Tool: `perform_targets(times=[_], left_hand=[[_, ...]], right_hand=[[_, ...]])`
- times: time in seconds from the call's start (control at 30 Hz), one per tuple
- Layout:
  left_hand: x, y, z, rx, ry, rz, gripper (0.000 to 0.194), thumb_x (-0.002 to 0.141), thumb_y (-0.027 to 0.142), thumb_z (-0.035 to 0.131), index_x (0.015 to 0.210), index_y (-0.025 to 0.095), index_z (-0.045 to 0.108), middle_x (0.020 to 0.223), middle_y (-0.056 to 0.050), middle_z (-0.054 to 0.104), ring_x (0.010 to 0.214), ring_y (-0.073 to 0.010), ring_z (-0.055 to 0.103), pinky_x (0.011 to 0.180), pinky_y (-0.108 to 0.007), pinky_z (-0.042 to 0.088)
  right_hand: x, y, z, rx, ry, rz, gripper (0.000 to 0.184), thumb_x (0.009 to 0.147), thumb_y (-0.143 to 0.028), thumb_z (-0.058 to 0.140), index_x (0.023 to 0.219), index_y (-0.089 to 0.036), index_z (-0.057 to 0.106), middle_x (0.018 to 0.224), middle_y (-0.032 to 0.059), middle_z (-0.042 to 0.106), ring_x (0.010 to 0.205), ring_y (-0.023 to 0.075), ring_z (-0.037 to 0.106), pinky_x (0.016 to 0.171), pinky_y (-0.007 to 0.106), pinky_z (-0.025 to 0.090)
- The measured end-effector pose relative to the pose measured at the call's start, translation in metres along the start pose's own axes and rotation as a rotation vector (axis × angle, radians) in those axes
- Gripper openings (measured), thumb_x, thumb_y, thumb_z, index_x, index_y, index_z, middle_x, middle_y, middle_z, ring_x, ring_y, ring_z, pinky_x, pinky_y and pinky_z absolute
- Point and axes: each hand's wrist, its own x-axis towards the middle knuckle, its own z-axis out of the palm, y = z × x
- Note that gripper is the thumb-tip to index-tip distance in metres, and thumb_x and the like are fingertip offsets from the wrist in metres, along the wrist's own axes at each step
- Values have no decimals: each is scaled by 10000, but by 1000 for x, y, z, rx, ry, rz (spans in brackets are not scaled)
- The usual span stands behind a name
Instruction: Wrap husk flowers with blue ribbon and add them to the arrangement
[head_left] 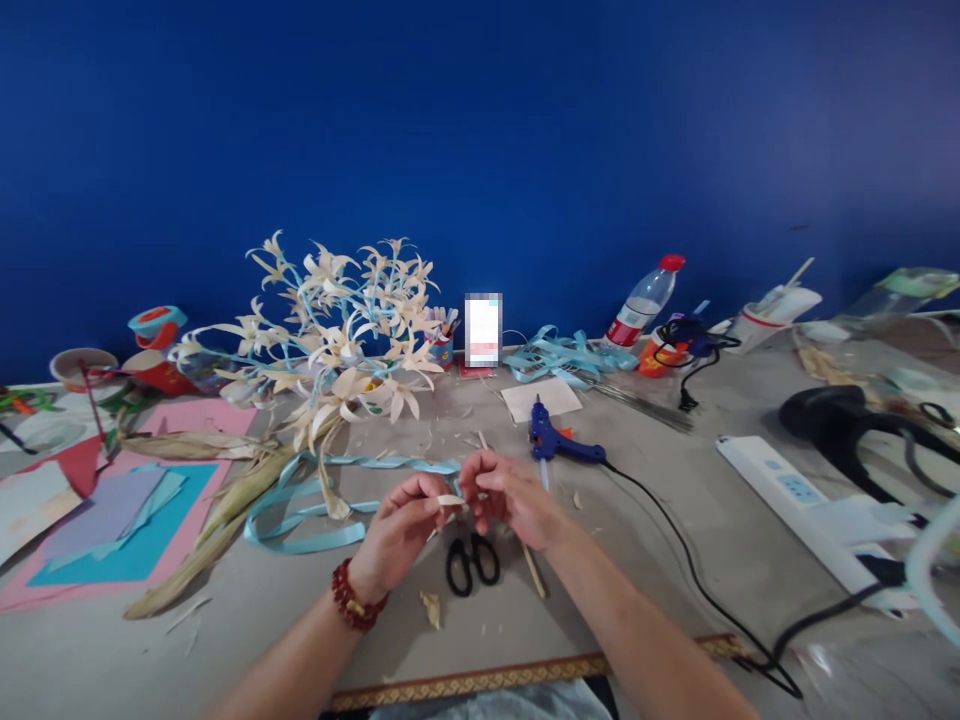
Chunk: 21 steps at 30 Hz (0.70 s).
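Observation:
Between the thumb and fingertips of my left hand (pixel 409 520) is a small cream husk petal (pixel 450 500), its free end pointing right. My right hand (pixel 510 495) is close beside that end, its fingers curled together; whether they pinch anything is hidden. Black-handled scissors (pixel 472 565) lie on the table just below both hands, their blades covered by the hands. To the left a light blue ribbon (pixel 307 545) lies in loops. A thin pale stick (pixel 535 572) rests under my right hand. Further off, a blue glue gun (pixel 559 440) lies with its cord trailing right.
Husk flowers on blue stems (pixel 337 330) spread at the back left. Dried husks (pixel 217 530) lie over coloured paper (pixel 112 545). Blue ribbons (pixel 562 355), a bottle (pixel 645 300) and wires (pixel 652 405) are behind. At right is a power strip (pixel 802 510).

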Motion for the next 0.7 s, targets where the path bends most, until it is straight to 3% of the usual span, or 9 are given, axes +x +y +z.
perform_targets(times=[0.2,0.37,0.47,0.57,0.7], left_hand=[[0,-4,-3,79,47,-53,147,740,260,732,702,165,626,681,4,539,628,-123,471,619,-253,355],[-1,-2,1,31,-29,12,178,775,262,700,649,171,613,631,4,525,654,-138,485,666,-275,384],[0,2,1,-17,-30,75,173,794,268,682,658,187,613,624,11,523,667,-144,500,739,-313,416],[4,2,-2,64,64,129,137,789,274,696,695,193,640,662,12,552,670,-135,509,733,-297,422],[10,4,-8,374,314,213,114,779,308,712,779,195,696,682,7,603,649,-127,509,641,-244,407]], right_hand=[[-2,10,10,-196,50,2,147,683,-264,704,651,-161,604,535,-41,562,445,59,458,401,152,363],[-1,6,4,31,-38,81,109,659,-193,677,613,-154,586,465,-46,520,373,44,371,357,153,280],[1,-1,-2,133,-9,39,143,660,-202,672,608,-166,544,482,-62,483,396,38,332,373,148,261],[3,-6,-8,118,147,-66,229,682,-292,715,627,-175,526,554,-48,514,443,53,389,398,160,299],[5,-7,-14,38,340,-193,297,703,-384,750,638,-165,559,583,-28,545,482,67,446,430,169,339]])
